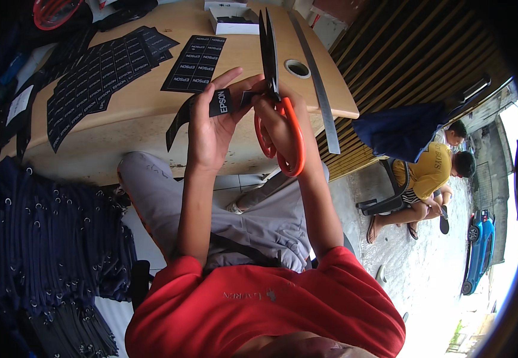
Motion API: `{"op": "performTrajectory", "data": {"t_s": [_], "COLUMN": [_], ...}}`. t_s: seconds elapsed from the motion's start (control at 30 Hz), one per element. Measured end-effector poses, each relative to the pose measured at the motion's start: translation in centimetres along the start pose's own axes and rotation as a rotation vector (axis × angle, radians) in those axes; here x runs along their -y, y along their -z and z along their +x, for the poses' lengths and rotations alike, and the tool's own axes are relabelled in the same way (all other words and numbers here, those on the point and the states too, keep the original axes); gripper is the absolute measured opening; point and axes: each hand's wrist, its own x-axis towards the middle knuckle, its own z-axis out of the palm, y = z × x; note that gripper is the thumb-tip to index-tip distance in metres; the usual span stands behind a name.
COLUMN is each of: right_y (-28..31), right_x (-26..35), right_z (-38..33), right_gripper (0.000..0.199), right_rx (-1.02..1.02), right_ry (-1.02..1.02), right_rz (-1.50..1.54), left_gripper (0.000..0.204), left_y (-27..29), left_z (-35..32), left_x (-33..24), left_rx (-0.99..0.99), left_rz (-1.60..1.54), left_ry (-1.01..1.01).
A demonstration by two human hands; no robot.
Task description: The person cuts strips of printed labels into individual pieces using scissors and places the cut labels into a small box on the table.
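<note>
My left hand [207,136] holds a narrow strip of black printed labels [218,102], its fingers closed on it above the table's near edge. The strip's loose end curls down past the outer side of the wrist. My right hand [276,122] is wrapped round the orange handles of a pair of scissors [293,140], whose dark blades point up and away, nearly shut together. A small black label [247,98] shows between the fingertips of the two hands. I cannot tell whether it is cut off from the strip.
On the wooden table [253,53] lie a label sheet [194,64], several overlapping sheets [101,77], a white box [234,21] and a metal ruler [315,77] by a cable hole [297,68]. Dark straps [62,238] are piled at the left. Two people sit at the right.
</note>
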Motion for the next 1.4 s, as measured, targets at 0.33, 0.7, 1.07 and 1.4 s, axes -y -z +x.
{"op": "performTrajectory", "data": {"t_s": [0.33,0.7,1.07,1.4], "right_y": [1.0,0.1,-1.7,-2.9], "right_x": [6.0,-4.6,4.4,0.3], "right_z": [13.1,32.6,11.5,-0.8], "right_gripper": [0.019,0.033,0.030,0.021], "right_rx": [0.106,-0.051,0.189,0.093], "right_ry": [0.132,-0.002,0.005,-0.105], "right_rz": [0.402,-0.685,-0.237,0.254], "left_gripper": [0.042,0.032,0.055,0.060], "left_y": [5.4,3.3,4.2,0.7], "left_z": [0.4,0.2,1.3,-0.4], "left_x": [-2.2,-1.5,-1.2,-0.8], "left_rx": [-0.053,-0.033,-0.084,0.118], "left_rz": [0.142,0.127,0.260,0.392], "left_ry": [-0.228,-0.198,-0.325,-0.266]}}
